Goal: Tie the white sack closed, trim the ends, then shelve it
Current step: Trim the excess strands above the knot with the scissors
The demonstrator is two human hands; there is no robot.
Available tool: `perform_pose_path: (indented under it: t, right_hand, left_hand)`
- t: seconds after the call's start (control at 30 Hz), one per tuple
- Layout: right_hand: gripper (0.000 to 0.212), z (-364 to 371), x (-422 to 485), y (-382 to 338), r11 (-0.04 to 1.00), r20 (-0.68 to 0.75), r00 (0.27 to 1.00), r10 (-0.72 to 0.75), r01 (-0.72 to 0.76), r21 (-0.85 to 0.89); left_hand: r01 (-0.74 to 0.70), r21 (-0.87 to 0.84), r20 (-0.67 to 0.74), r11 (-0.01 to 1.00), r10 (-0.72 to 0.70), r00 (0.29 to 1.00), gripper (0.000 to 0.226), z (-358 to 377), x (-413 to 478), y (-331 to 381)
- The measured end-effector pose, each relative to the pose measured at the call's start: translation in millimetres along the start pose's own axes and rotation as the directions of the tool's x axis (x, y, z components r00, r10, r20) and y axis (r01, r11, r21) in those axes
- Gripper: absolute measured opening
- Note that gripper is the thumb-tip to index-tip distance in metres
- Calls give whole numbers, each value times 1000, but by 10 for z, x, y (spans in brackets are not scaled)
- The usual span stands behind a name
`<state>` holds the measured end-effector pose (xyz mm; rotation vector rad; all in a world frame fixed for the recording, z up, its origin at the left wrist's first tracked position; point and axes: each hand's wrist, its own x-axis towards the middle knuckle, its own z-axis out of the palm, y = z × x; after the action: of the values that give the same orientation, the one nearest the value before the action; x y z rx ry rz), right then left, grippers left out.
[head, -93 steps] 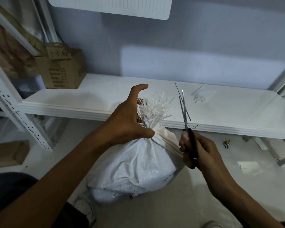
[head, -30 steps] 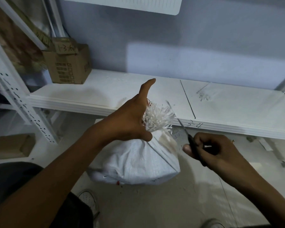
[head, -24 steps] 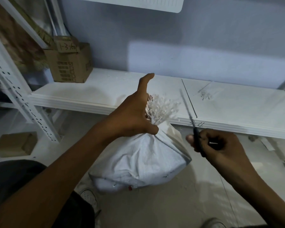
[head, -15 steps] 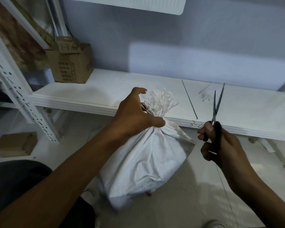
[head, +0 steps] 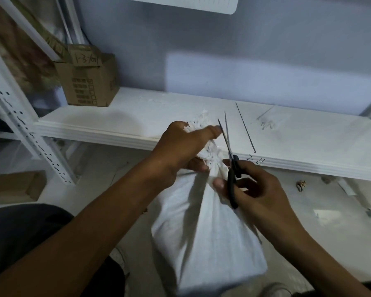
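Head view: left hand (head: 184, 151) grips the gathered neck of the white sack (head: 206, 243), fingers curled round the bunched top, thumb stretched out along it twd the blades. The frayed ends (head: 201, 122) poke up above the fist. Right hand (head: 259, 189) holds the black-handled scissors (head: 231, 168), fingers curled round the handles, fingertips touching the sack neck just below the left hand. Blades point up, slightly parted, just beside the left thumb tip & next to the frayed ends; can't tell if any strand sits betw. them. Sack hangs down from the neck in front of the white shelf (head: 137, 116), its body below shelf-edge level, betw. both forearms; can't tell if its bottom rests on the floor (head: 341, 243). Shelf front edge has a handwritten mark (head: 255, 162) right of the scissors. Cardboard box (head: 88, 82) w/ writing on its flap sits at the shelf's far left corner. Perforated white upright (head: 24, 129) stands at left, w/ a smaller brown box (head: 15, 186) on the floor near its foot. Small brown scrap (head: 301, 185) lies on the floor under the shelf, at right.
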<state>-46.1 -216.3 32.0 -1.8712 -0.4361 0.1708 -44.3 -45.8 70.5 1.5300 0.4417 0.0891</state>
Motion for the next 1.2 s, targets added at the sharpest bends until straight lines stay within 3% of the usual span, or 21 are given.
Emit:
perform_pose_path:
  t: [0.13,0.23,0.3,0.4,0.5,0.6,0.67,0.73,0.9,1.07,1.2]
  right_hand:
    - [63,3,12,54,1000,21,1000,1,0,-6]
    - [40,-20,49,80,999,-15,1000,-22,23,41]
    - [30,-62,66,80,995,-34,998,-55,58,79]
    - [25,-159,87,68,985,-75,992,-97,107,135]
    - [29,-249,110,38,972,-118,986,-119,140,191]
    - [33,-311,120,46,949,-161,981,-104,147,279]
    - [37,-343,112,45,940,-168,982,-89,139,311]
    - [37,-372,108,25,930,-151,985,-83,131,343]
    - [32,-353,79,-54,917,-50,992,-115,125,378]
    - [30,-318,45,-108,914,-1,994,-109,100,393]
    - [34,-304,41,-120,927,10,997,-71,62,371]
  left_hand:
    - [150,-209,182,966,-113,977,45,6,-58,58]
    - [243,-366,240,898,-161,957,54,-15,-64,34]
    - [284,-441,290,851,-164,943,59,-36,-68,15]
    - [295,-510,379,808,-97,921,45,-80,-73,27]
    - [200,-438,474,877,36,880,55,-126,-61,72]
    - [-181,-68,495,981,190,848,86,-210,-25,54]
    - [-384,226,449,895,255,857,95,-228,-46,62]
    - [-491,357,402,795,343,849,84,-187,-74,69]
    - [-598,330,361,731,487,795,40,-120,-68,69]
    - [-580,243,280,778,516,810,31,-118,-115,104]
    - [-529,108,296,842,481,825,19,-112,-121,78]
